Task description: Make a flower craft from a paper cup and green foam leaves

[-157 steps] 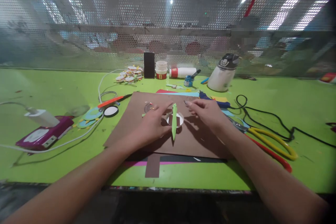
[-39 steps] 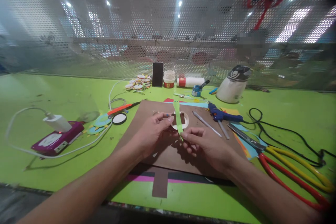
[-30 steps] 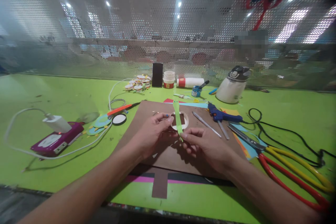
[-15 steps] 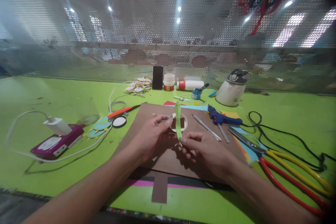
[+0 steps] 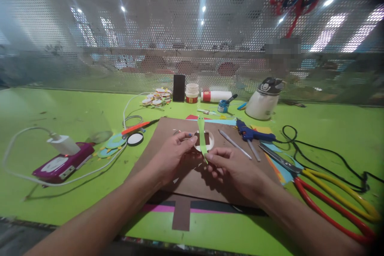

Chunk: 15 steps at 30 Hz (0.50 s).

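My left hand (image 5: 174, 154) is closed on the left edge of a small white paper ring (image 5: 211, 139), which has a dark brown patch (image 5: 207, 138) in its middle. My right hand (image 5: 226, 166) pinches the lower end of a light green paper strip (image 5: 202, 134). The strip stands nearly upright across the front of the ring, with two small dark dots near its rounded top. Both hands are above a brown board (image 5: 162, 136). My right hand's lower fingers are curled and partly in shadow.
A blue glue gun (image 5: 255, 134), a silver pen (image 5: 234, 144) and large scissors (image 5: 300, 172) lie on the right. At left are a purple power strip (image 5: 64, 164), an orange cutter (image 5: 136, 128) and a round white lid (image 5: 135, 139). A kettle (image 5: 261, 104) and a paint jar (image 5: 223, 106) stand behind.
The green strip now leans slightly more to the left at its top, and the ring shows a little more openly. Both hands keep their holds; the whole view has shifted slightly.
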Tool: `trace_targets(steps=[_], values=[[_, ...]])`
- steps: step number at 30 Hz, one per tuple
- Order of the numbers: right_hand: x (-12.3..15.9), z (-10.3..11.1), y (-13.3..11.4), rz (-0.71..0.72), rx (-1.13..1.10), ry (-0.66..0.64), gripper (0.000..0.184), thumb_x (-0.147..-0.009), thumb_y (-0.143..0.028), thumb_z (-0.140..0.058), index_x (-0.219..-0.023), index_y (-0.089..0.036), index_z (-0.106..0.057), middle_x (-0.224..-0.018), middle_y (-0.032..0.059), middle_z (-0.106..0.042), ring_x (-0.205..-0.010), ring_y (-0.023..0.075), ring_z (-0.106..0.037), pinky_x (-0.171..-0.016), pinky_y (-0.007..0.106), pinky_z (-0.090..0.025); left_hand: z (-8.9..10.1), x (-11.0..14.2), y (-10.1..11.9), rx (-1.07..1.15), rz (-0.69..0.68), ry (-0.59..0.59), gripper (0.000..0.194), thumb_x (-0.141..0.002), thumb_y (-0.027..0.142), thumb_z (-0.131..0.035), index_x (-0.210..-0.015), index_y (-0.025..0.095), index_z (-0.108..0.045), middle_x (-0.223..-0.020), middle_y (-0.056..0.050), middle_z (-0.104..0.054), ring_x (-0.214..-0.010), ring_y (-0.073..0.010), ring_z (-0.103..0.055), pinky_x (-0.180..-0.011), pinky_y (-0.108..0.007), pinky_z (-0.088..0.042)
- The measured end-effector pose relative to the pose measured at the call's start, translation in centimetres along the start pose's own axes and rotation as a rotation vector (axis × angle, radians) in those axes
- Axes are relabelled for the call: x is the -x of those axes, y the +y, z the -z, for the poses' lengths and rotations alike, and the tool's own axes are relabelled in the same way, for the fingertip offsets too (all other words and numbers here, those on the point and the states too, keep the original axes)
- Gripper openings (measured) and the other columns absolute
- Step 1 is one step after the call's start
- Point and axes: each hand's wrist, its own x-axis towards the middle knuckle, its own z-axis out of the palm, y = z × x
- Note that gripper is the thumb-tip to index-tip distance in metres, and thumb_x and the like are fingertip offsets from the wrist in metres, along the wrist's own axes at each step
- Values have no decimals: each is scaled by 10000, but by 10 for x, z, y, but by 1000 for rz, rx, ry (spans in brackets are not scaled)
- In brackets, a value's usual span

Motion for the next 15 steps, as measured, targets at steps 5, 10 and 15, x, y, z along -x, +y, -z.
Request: trace_targets(steps=[5, 10, 15], values=[[2, -2, -1, -4, 4, 11, 296, -715, -413, -751, -643, -155, -626, -572, -11, -601, -459, 60, -471, -446, 207, -372, 2, -1, 0, 9, -6, 0, 258, -757, 237, -749, -948, 125, -616, -864, -87, -695, -701, -139, -658, -682, -261, -546], [2, -3, -1, -13, 4, 8, 314, -706, -419, -756, -622, -154, -610, -563, -10, -594, -452, 60, -462, -445, 209, -373, 3, -1, 0, -21, -27, -2, 252, -773, 241, -733, -959, 117, -616, -881, -98, -695, -741, -158, -664, -700, -271, -545], [1, -1, 0, -6, 8, -4, 316, -726, -426, -743, -640, -155, -605, -574, -12, -597, -455, 62, -469, -453, 214, -374, 3, -1, -1, -29, -12, 0, 249, -786, 245, -718, -974, 121, -612, -883, -94, -694, -737, -153, -661, -681, -258, -540]])
